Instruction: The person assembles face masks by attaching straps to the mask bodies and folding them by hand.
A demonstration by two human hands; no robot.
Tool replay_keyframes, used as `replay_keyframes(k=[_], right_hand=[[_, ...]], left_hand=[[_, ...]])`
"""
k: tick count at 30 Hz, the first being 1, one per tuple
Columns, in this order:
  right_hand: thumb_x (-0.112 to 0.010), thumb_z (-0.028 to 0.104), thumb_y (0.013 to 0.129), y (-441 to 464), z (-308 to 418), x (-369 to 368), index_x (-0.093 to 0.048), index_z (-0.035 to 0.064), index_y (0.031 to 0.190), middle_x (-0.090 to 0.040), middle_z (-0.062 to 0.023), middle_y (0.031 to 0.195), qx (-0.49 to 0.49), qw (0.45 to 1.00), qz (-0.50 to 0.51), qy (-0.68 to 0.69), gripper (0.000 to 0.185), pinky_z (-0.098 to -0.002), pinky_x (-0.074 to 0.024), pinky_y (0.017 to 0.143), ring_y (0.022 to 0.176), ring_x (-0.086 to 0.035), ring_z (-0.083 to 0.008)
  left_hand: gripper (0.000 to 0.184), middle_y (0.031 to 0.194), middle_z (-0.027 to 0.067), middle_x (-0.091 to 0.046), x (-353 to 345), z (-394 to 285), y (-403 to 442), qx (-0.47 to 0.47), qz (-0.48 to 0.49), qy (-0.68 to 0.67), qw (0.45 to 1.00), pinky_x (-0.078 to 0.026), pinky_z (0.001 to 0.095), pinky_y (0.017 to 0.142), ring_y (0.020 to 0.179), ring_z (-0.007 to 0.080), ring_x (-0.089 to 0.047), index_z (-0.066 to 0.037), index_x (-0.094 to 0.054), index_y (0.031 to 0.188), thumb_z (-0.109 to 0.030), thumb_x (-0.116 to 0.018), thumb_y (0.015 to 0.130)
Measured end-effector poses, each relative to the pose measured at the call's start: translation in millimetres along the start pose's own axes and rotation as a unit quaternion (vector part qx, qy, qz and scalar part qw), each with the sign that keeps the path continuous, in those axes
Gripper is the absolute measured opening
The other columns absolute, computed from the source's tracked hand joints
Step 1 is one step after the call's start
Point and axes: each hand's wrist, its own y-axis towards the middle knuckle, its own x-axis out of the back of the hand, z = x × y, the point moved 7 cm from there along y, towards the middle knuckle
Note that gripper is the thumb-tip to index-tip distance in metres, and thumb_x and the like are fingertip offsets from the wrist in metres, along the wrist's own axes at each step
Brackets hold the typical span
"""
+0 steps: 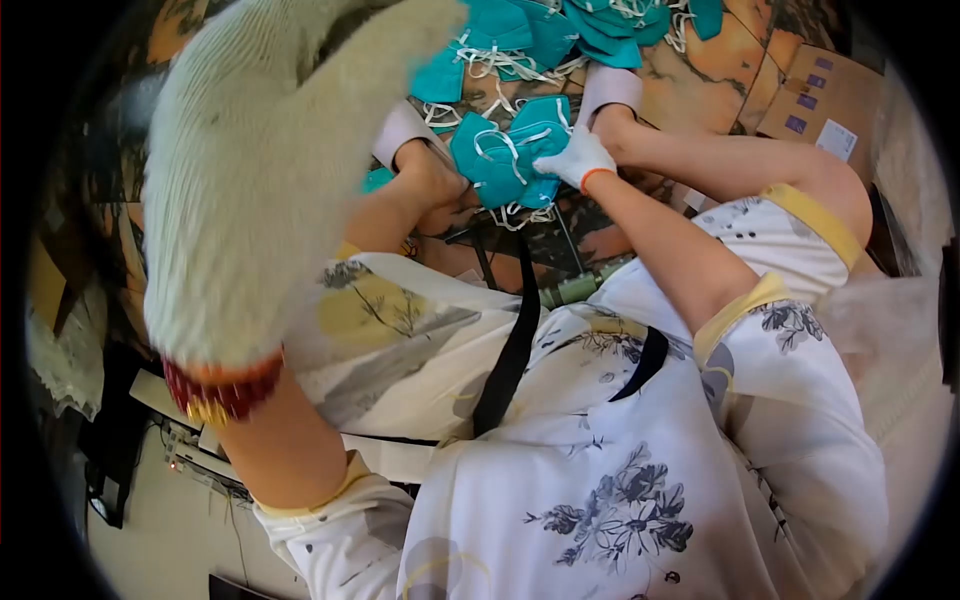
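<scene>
My left hand (240, 190), in a white knitted glove with a red beaded bracelet (225, 393) at its wrist, is raised close to the camera. Its thumb stretches away to the upper right, blurred, and the other fingertips run past the top edge; nothing shows in it. My right hand (578, 160), in a white glove with an orange cuff, is closed on the right side of a small bunch of teal face masks (490, 180) with white ear loops. This bunch is between my feet, above a dark metal frame (485, 262).
More teal masks (605, 40) lie piled on the brown-and-black tiled floor (690, 90) at the top. A cardboard box (825, 100) stands at the upper right. Clear plastic wrap (70, 345) is at the left. My legs flank the masks.
</scene>
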Motion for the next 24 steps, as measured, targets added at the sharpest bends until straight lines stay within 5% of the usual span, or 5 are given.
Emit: replay_keyframes(k=[3, 7, 15, 20, 24], right_hand=[[-0.089, 0.046, 0.061, 1.7, 20.1, 1.9, -0.033, 0.0040, 0.149, -0.050, -0.0230, 0.140, 0.019, 0.993, -0.114, 0.019, 0.113, -0.0453, -0.0468, 0.105, 0.128, -0.053, -0.0376], [-0.090, 0.042, 0.062, -2.5, 16.4, 1.8, -0.026, 0.0050, 0.152, -0.044, -0.0222, 0.144, -0.012, 0.980, -0.168, 0.108, 0.117, -0.0458, -0.0474, 0.104, 0.129, -0.051, -0.0378], [-0.092, 0.039, 0.060, 10.6, 13.0, -5.6, -0.030, 0.0018, 0.148, -0.052, -0.0210, 0.141, -0.046, 0.993, -0.099, 0.034, 0.114, -0.0438, -0.0471, 0.105, 0.127, -0.055, -0.0350], [-0.093, 0.040, 0.054, 22.5, -14.1, -52.3, -0.053, 0.0007, 0.131, -0.062, -0.0224, 0.129, -0.099, 0.976, -0.081, 0.176, 0.095, -0.0452, -0.0506, 0.100, 0.123, -0.058, -0.0373], [-0.088, 0.045, 0.056, 36.6, 3.2, -58.5, -0.059, 0.0045, 0.127, -0.060, -0.0222, 0.127, -0.039, 0.994, -0.020, 0.096, 0.087, -0.0464, -0.0504, 0.100, 0.119, -0.059, -0.0388]], left_hand=[[0.029, 0.098, -0.0014, -0.066, -5.7, 81.2, -10.7, -0.003, -0.014, -0.080, 0.997, -0.043, 0.0188, 0.063, 0.078, 0.0049, -0.058, -0.007, -0.070, 0.122, -0.019, -0.069, 0.095], [0.024, 0.097, -0.0014, -0.065, 2.8, 54.5, -2.4, 0.122, 0.090, -0.083, 0.985, -0.044, 0.0196, 0.067, 0.080, 0.0043, -0.056, -0.004, -0.069, 0.117, -0.011, -0.068, 0.095], [0.021, 0.090, 0.0024, -0.064, -14.8, 52.8, -2.4, 0.067, 0.135, -0.122, 0.981, -0.048, 0.0223, 0.074, 0.078, 0.0083, -0.057, -0.001, -0.067, 0.111, -0.004, -0.068, 0.090], [0.027, 0.089, 0.0042, -0.065, -15.8, 49.3, -0.3, 0.032, 0.187, -0.016, 0.982, -0.048, 0.0235, 0.070, 0.074, 0.0113, -0.058, -0.002, -0.067, 0.113, -0.004, -0.072, 0.087], [0.029, 0.093, 0.0045, -0.066, -15.4, 53.8, -7.2, 0.051, 0.188, -0.020, 0.981, -0.048, 0.0242, 0.070, 0.075, 0.0115, -0.058, -0.003, -0.066, 0.116, -0.004, -0.072, 0.087]])
